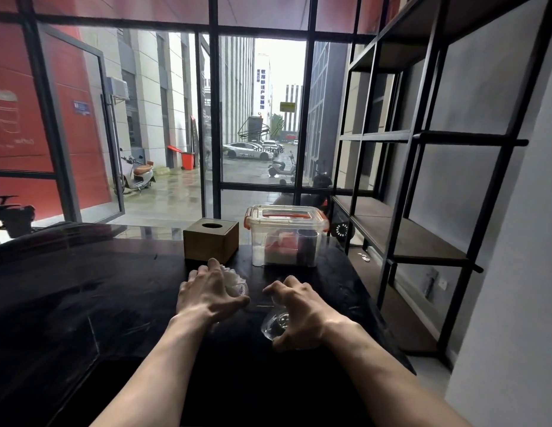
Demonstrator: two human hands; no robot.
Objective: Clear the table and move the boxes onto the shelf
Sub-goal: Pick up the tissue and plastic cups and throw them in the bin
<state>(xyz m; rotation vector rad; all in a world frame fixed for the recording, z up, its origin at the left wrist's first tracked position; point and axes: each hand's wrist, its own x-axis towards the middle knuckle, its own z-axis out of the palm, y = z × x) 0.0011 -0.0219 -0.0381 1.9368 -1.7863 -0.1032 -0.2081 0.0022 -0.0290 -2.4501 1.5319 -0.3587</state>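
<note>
- Left hand [208, 295] spread, fingers curled down over a small clear dish with crumpled white tissue [234, 280] in it. Fingers close around it, but whether they grip it I cannot tell; no firm closure seen.
- Right hand [299, 309] clawed over a second clear glass dish [274, 325], thumb at its near rim, fingertips at the far side. It looks about to close; contact uncertain, the palm covers most of the dish.
- Both dishes sit on the dark bench [83, 303], side by side, one under each hand.
- Boxes lie straight ahead, beyond the fingertips: wooden tissue box [211, 241] ahead of the left hand, clear lidded storage box [285, 237] with orange latches ahead of the right, its long axis across the view.
- Shelf [407, 238] stands off the bench's right edge, so the right hand is nearer; the storage box is the closer box to it.
- Hard to make out: storage box contents (something red and something dark), a small white scrap on the shelf board, both dishes' shapes under the hands. The bench's near edge is lost in shadow.
</note>
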